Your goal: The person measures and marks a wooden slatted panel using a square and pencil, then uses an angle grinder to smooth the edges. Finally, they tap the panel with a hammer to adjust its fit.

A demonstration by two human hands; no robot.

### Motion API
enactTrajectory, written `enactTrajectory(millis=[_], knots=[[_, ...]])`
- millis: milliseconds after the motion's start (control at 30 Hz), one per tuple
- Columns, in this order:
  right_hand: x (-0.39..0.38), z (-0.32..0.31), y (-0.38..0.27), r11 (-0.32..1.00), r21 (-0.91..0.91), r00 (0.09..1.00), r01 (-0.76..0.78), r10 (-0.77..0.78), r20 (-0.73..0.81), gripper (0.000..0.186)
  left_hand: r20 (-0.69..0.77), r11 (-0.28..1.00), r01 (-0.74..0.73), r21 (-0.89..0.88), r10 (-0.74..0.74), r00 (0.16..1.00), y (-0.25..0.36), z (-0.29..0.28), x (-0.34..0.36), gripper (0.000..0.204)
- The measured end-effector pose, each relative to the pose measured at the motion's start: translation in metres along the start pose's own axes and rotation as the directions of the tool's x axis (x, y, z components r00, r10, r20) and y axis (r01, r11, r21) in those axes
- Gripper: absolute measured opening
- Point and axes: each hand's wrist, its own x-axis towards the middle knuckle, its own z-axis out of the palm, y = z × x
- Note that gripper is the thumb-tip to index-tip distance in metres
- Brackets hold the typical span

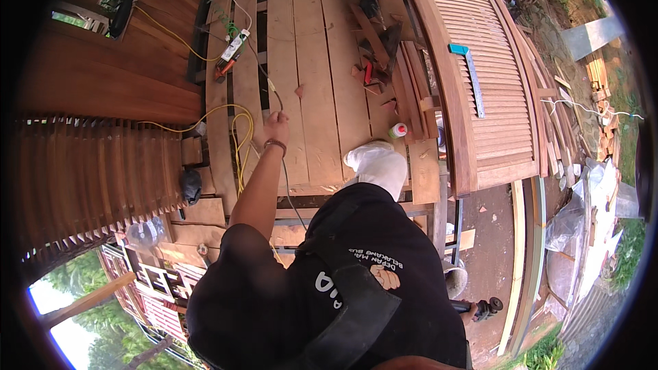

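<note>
My left hand [276, 127] reaches forward over the plank floor, closed around a thin dark power cable [290, 192]. Beyond the hand, the cable meets a pale plug [271, 86] and runs on toward a white power strip [236, 44]. Behind the hand it trails back toward my body. Low at my right side, my right hand [469, 312] grips a black power tool [488, 309] with a rounded head. My torso hides most of that hand and part of the tool, so its exact kind cannot be made out.
A louvred wooden panel [480, 89] lies to the right, with a try square [469, 75] on it. Wood offcuts [411, 85] and a small bottle [397, 130] are beside it. A yellow cord [243, 140] loops left of my hand. Gaps run between the floor planks [312, 62].
</note>
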Motion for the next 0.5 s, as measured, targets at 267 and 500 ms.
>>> enactTrajectory(millis=[267, 500], knots=[[-0.013, 0.042, 0.029, 0.999, 0.034, 0.985, -0.02, 0.014, 0.171, 0.03, 0.046, 0.958, 0.17, 0.232, -0.185, 0.982, -0.058, -0.01, 0.007, 0.036], [-0.074, 0.137, 0.02, 0.996, -0.074, 0.956, 0.053, -0.029, 0.293, 0.028, 0.101, 0.921, 0.194, 0.337, -0.24, 0.965, -0.084, -0.002, 0.062, 0.037]])
